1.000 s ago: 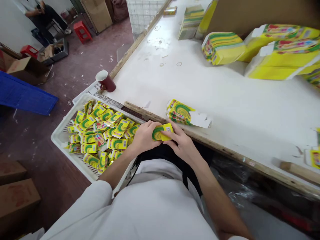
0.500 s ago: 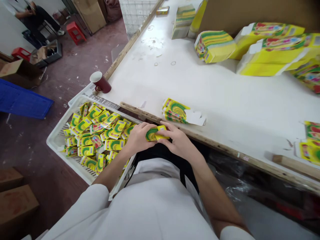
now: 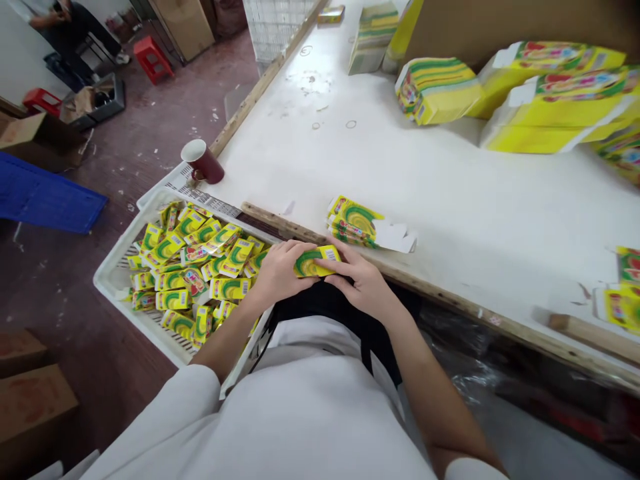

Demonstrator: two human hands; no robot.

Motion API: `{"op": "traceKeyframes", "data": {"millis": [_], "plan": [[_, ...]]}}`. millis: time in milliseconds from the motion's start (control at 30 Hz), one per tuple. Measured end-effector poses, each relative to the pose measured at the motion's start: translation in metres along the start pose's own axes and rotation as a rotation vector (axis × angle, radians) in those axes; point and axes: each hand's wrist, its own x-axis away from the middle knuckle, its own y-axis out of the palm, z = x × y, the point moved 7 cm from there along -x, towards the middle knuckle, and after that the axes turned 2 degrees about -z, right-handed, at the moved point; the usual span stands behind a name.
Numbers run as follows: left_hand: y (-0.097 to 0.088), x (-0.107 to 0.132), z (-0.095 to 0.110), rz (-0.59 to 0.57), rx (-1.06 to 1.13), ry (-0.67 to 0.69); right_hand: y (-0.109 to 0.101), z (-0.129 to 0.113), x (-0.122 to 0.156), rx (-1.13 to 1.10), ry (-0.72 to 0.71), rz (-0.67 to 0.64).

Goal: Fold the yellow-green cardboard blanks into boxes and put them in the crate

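Between my two hands, just off the table's front edge, is a small yellow and green carton (image 3: pixel 311 263) with a barcode at its right end. My left hand (image 3: pixel 283 273) wraps round the carton's left end. The fingers of my right hand (image 3: pixel 357 277) press on its right end and front. Beyond them, flattened cartons (image 3: pixel 356 221) lie in a small overlapping stack on the table, white flaps pointing right. At my left, a white plastic basket (image 3: pixel 113 267) holds many folded cartons (image 3: pixel 173 300) of the same print in a loose heap.
A maroon mug (image 3: pixel 206 163) stands at the white table's (image 3: pixel 280 160) left corner. Bundles of flat cartons (image 3: pixel 443 90) line the back. A wooden strip (image 3: pixel 450 297) edges the front. On the floor are a blue panel (image 3: pixel 50 193) and cardboard boxes (image 3: pixel 35 413). A person (image 3: pixel 70 37) sits far left.
The right end of the carton, folded up before, now lies flat with its barcode showing. My right fingers have shifted along it. The camera view has moved slightly.
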Motion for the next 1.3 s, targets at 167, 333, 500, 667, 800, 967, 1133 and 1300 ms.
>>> {"op": "traceKeyframes", "data": {"millis": [167, 333, 500, 667, 800, 967, 1133, 1300], "plan": [[-0.002, -0.001, 0.007, 0.067, -0.025, 0.001, -0.001, -0.001, -0.002, -0.044, 0.022, 0.123], [-0.036, 0.025, -0.042, 0.059, -0.164, -0.21, -0.04, 0.041, -0.007, 0.12, 0.186, 0.376], [-0.085, 0.076, -0.12, 0.116, -0.472, -0.581, -0.062, 0.086, -0.018, 0.49, 0.357, 0.376], [-0.053, 0.064, -0.102, 0.157, -0.026, -0.413, -0.06, 0.076, -0.016, 0.569, 0.266, 0.456], [-0.004, 0.023, -0.047, 0.065, 0.385, -0.169, -0.057, 0.069, -0.012, 0.546, 0.237, 0.49], [0.02, -0.007, -0.011, -0.008, 0.5, -0.019, -0.053, 0.08, -0.012, 0.505, 0.28, 0.401], [0.026, -0.004, -0.016, -0.027, 0.517, -0.051, -0.051, 0.078, -0.012, 0.525, 0.296, 0.351], [0.032, 0.004, -0.026, -0.033, 0.609, -0.147, -0.054, 0.076, -0.011, 0.444, 0.28, 0.461]]}}
